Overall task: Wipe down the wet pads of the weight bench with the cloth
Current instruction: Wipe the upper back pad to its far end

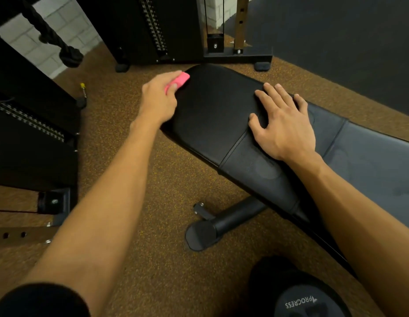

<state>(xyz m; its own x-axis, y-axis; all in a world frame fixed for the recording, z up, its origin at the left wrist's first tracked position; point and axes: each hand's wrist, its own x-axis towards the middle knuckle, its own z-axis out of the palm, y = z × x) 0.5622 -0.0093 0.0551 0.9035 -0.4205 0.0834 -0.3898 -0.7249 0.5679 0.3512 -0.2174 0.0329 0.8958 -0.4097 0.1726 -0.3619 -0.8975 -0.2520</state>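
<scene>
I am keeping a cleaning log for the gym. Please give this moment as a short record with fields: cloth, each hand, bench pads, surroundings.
cloth: pink cloth, at the far left edge of the black pad
left: left hand holds the cloth against that edge
right: right hand lies flat on the same pad, fingers spread
other pad: grey pad, no hand on it
wetness: cannot tell
surroundings: brown speckled floor; weight machine behind the bench

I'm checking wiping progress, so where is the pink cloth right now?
In the head view, the left hand grips the pink cloth at the far left edge of the black bench pad.
</scene>
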